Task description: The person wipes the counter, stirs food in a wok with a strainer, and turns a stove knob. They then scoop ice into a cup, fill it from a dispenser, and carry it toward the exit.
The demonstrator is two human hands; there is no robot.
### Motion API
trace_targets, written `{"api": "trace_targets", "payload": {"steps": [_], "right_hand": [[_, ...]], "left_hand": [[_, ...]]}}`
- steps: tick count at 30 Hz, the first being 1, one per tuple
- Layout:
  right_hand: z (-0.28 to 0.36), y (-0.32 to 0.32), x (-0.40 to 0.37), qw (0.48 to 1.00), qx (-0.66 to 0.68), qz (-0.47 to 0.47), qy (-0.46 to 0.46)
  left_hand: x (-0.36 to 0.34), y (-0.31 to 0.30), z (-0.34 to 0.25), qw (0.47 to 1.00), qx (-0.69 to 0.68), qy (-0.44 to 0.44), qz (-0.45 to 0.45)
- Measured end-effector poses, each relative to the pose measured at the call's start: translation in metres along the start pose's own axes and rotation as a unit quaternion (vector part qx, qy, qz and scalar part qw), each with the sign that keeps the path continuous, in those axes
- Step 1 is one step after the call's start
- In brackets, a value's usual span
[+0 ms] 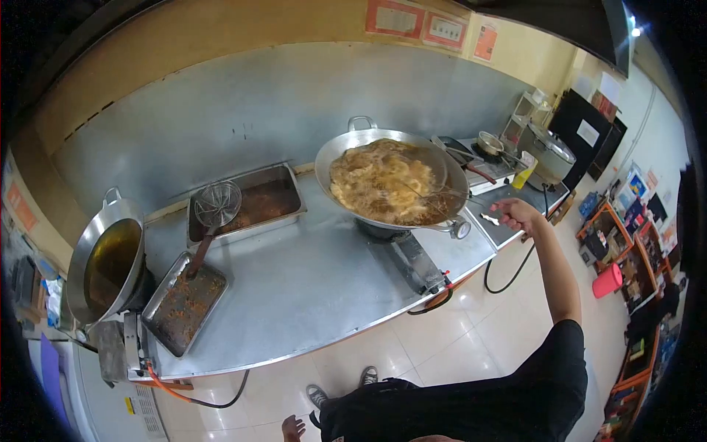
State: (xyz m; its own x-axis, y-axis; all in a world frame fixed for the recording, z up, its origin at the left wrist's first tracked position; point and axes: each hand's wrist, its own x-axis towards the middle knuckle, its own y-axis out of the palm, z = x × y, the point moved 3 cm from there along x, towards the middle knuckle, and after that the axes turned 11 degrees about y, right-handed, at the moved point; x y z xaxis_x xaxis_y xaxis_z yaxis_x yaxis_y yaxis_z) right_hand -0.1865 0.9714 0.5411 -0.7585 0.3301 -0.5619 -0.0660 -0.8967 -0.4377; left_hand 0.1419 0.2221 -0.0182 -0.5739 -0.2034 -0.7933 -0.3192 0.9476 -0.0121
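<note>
My right hand [518,214] is closed around the end of a thin metal utensil [475,201], to the right of the large wok. The utensil reaches over the rim into the wok [335,144], where pale golden food [390,180] fries in bubbling oil. Low at the bottom of the view hangs my left hand [293,427], away from the table, its fingers apart and nothing in it.
A second wok [79,254] with dark oil stands at the far left. A wire skimmer [218,203] lies across a deep tray [293,193] and a shallow tray [173,350] with crumbs. A small stove with pans [491,144] and a lidded pot [552,147] stand at the right.
</note>
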Motion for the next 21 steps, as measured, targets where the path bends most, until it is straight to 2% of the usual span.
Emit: {"api": "trace_targets", "payload": {"steps": [3, 5, 7, 8, 10, 11, 15, 18, 19, 21], "right_hand": [[0.006, -0.003, 0.001, 0.998, -0.03, -0.046, -0.018], [0.011, 0.0, 0.013, 0.976, -0.153, -0.138, -0.07], [0.014, 0.001, 0.011, 0.932, -0.265, -0.226, -0.097], [0.013, -0.001, 0.016, 0.888, -0.332, -0.259, -0.187], [0.0, -0.009, 0.039, 0.756, -0.451, -0.308, -0.362], [0.001, -0.001, 0.027, 0.8, -0.424, -0.305, -0.295], [0.005, 0.036, -0.009, 0.813, -0.446, -0.316, -0.202], [0.022, 0.06, -0.023, 0.805, -0.47, -0.339, -0.13], [0.017, 0.053, -0.007, 0.796, -0.468, -0.343, -0.174], [0.033, 0.061, -0.005, 0.782, -0.507, -0.332, -0.144]], "left_hand": [[0.0, -0.012, 0.014, 1.0, -0.017, -0.007, 0.006], [0.002, -0.017, 0.022, 1.0, -0.022, -0.015, 0.01], [0.004, -0.022, 0.029, 0.999, -0.022, -0.021, 0.013], [0.005, -0.025, 0.03, 0.999, -0.022, -0.021, 0.015], [0.007, -0.033, 0.03, 0.999, -0.028, -0.02, 0.014], [0.008, -0.036, 0.03, 0.999, -0.03, -0.019, 0.013], [0.015, -0.051, 0.027, 0.999, -0.038, -0.013, 0.011], [0.019, -0.063, 0.021, 0.999, -0.033, -0.007, 0.013], [0.021, -0.068, 0.018, 0.999, -0.028, -0.004, 0.014], [0.028, -0.076, 0.009, 1.0, -0.018, 0.002, 0.017]]}}
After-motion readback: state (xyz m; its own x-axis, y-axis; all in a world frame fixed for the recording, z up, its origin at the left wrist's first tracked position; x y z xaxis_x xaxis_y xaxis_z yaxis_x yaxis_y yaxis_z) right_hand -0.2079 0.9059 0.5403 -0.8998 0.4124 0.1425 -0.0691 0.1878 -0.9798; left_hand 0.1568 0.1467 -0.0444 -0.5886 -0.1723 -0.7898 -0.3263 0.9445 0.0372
